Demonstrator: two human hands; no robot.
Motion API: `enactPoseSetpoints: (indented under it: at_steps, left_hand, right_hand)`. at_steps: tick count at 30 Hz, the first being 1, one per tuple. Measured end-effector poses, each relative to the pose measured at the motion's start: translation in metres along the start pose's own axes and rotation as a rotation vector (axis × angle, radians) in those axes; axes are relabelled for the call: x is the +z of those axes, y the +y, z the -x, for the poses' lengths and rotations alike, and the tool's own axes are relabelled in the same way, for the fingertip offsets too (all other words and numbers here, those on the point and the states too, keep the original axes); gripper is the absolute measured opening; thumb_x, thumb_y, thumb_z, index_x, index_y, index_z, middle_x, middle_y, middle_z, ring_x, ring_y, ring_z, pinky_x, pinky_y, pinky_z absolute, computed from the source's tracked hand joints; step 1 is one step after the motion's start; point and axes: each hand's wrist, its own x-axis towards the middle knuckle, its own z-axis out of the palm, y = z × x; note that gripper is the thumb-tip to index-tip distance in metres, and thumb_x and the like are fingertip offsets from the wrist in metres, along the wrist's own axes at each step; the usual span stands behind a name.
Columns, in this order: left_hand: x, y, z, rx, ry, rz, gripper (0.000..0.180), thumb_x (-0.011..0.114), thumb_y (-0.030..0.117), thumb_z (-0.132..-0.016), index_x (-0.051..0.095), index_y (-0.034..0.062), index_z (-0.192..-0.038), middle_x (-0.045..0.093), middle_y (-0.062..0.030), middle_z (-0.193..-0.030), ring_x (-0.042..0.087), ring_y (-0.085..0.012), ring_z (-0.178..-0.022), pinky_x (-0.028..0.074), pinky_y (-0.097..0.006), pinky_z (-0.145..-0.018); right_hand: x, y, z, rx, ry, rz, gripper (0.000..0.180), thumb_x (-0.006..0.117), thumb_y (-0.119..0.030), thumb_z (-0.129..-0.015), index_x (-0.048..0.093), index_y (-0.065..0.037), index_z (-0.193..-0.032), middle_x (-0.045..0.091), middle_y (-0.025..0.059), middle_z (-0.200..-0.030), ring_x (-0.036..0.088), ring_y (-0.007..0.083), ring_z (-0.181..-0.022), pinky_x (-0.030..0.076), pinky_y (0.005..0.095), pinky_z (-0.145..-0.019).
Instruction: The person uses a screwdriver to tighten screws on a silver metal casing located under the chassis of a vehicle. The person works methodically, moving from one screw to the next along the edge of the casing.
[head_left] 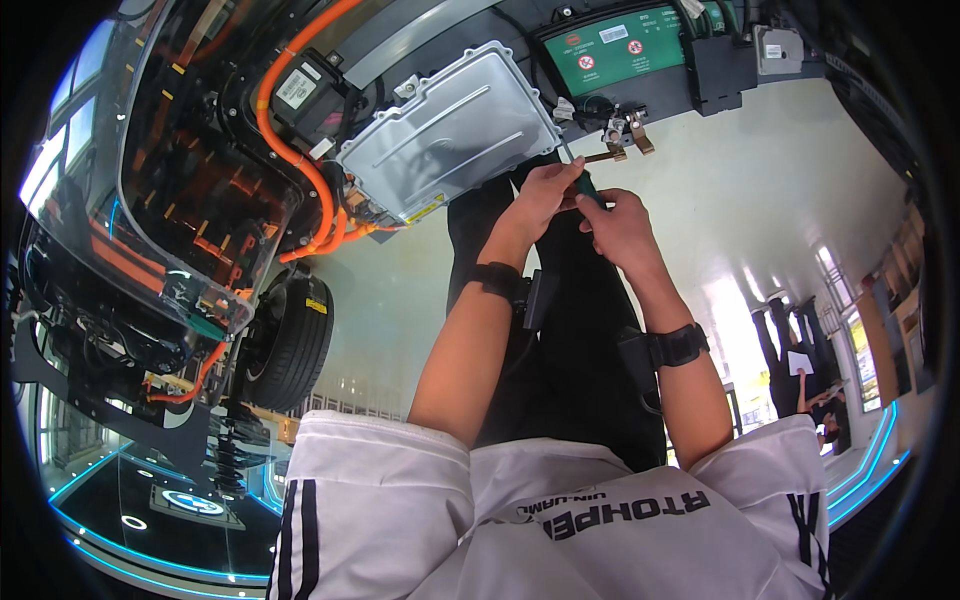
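A screwdriver (pixel 587 186) with a dark green handle and thin metal shaft stands between my hands, its shaft pointing away from me toward the corner of a silver ribbed metal cover (pixel 455 135). My right hand (pixel 622 230) is closed around the handle's rear end. Higher up, the fingers of my left hand (pixel 543 197) pinch the tool near where the shaft begins. Just beyond my fingers, a bracket with copper-coloured terminals (pixel 618 145) juts from the vehicle's edge. Whether the screwdriver's tip touches anything is hard to see.
Thick orange cables (pixel 322 190) curve along the left, near a black box (pixel 298 88) with a label. A green battery (pixel 610 58) lies at the far side. A tyre (pixel 290 335) stands at lower left. People (pixel 800 345) are in the background at right.
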Motion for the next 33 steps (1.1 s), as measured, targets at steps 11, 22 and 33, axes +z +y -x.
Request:
enactPoseSetpoints:
  at_steps: [11,22,33]
  left_hand:
    - [0.010,-0.004,0.005,0.002,-0.015,0.009,0.027,0.048,0.019,-0.097,0.055,-0.0024,-0.111,0.064,-0.0125,-0.097,0.063,-0.0201,-0.087,0.051,-0.033,-0.077]
    - [0.012,-0.004,0.003,-0.011,0.041,-0.190,0.034,0.041,0.027,-0.099,0.051,-0.0024,-0.114,0.063,-0.0169,-0.107,0.061,-0.0223,-0.090,0.049,-0.034,-0.082]
    - [0.012,-0.005,-0.001,0.018,-0.052,0.064,0.031,0.044,0.023,-0.098,0.050,-0.0020,-0.115,0.062,-0.0182,-0.111,0.062,-0.0209,-0.087,0.049,-0.032,-0.074]
  right_hand:
    - [0.006,0.016,0.000,-0.039,0.010,-0.030,0.027,0.055,-0.030,-0.092,0.052,-0.004,-0.089,0.050,0.0025,-0.066,0.037,0.0050,-0.044,0.025,0.0197,-0.036]
    - [0.008,0.029,-0.001,-0.204,0.255,0.264,0.042,0.063,-0.031,-0.087,0.049,0.001,-0.110,0.052,0.0019,-0.064,0.049,0.0090,-0.049,0.032,0.0224,-0.037]
    - [0.014,0.019,0.000,-0.177,0.248,-0.014,0.040,0.050,-0.043,-0.092,0.054,-0.003,-0.094,0.050,0.0022,-0.064,0.042,0.0071,-0.046,0.026,0.0213,-0.037]
